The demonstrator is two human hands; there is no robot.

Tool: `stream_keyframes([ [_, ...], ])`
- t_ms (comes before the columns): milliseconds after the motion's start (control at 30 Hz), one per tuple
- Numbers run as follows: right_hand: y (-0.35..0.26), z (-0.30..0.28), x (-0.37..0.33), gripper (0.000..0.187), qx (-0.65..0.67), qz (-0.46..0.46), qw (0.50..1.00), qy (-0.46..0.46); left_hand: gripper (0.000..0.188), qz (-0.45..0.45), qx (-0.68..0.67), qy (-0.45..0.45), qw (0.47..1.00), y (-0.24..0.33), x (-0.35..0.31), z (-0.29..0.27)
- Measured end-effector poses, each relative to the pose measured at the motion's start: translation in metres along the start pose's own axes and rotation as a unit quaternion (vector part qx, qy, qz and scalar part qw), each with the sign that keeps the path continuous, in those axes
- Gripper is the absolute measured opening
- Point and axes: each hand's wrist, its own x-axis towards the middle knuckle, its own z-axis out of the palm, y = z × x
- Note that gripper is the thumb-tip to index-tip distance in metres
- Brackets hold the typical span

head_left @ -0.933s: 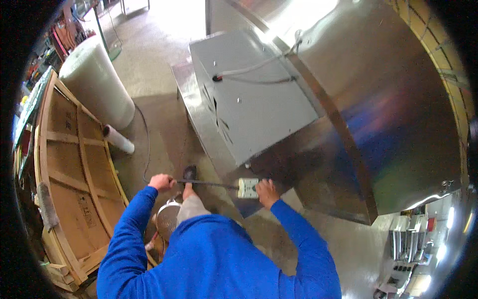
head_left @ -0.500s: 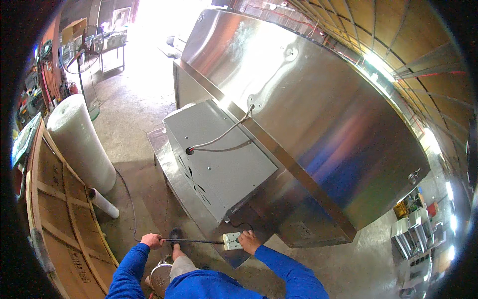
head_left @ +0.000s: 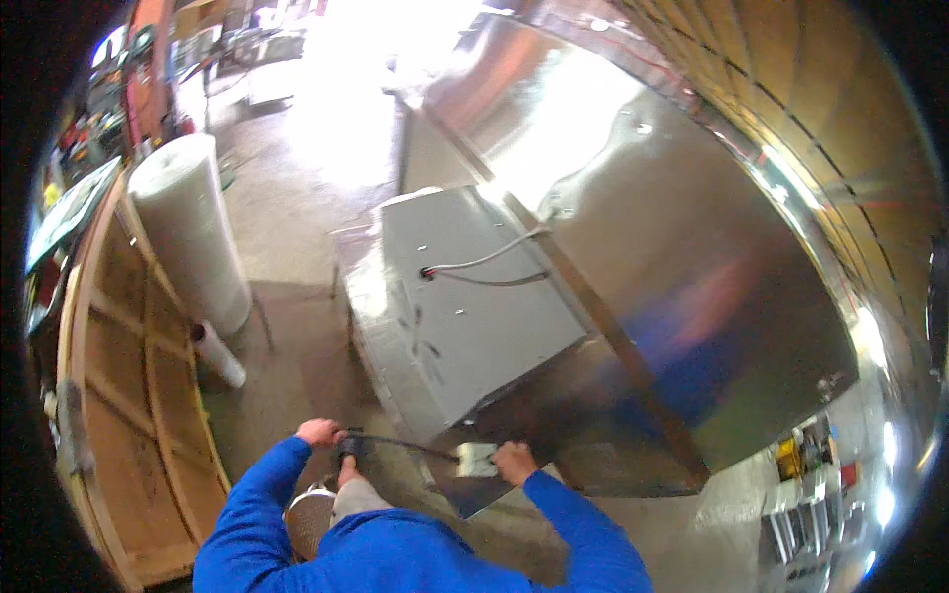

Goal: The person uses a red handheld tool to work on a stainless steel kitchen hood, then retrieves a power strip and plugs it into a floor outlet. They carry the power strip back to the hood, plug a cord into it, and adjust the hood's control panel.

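A white extension socket (head_left: 476,460) with a black cable (head_left: 410,444) out of its left side is held in front of the grey metal box. My right hand (head_left: 515,463) is closed at the socket's right end, the fingers against its edge; whether a plug is also in them I cannot tell. To the left, my left hand (head_left: 321,432) is closed around the black cable, which runs between the two hands. Behind them stands the grey metal box (head_left: 474,326), with slots near its front and a pale cable (head_left: 484,260) from a hole in its top.
A large stainless steel body (head_left: 672,227) fills the right and back. On the left are a wooden-framed panel (head_left: 124,336), a tall roll of bubble wrap (head_left: 193,237) and a small roll (head_left: 218,356). A round perforated stool (head_left: 309,519) is beside my leg.
My left hand has risen and moved slightly right, lifting the cable. My right hand has shifted slightly right with the socket. The view has turned, so the scene sits farther right.
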Motion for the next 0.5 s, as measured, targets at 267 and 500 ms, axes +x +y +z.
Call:
stream_keyframes([
  [267,0.069,0.02,-0.012,0.016,-0.116,0.108,0.965,0.208,0.044,0.01,-0.01,0.052,0.999,0.079,0.045,0.025],
  [500,0.051,0.023,-0.009,0.035,-0.046,0.221,0.973,0.037,0.037,0.033,-0.008,-0.055,0.998,0.061,0.062,0.054],
])
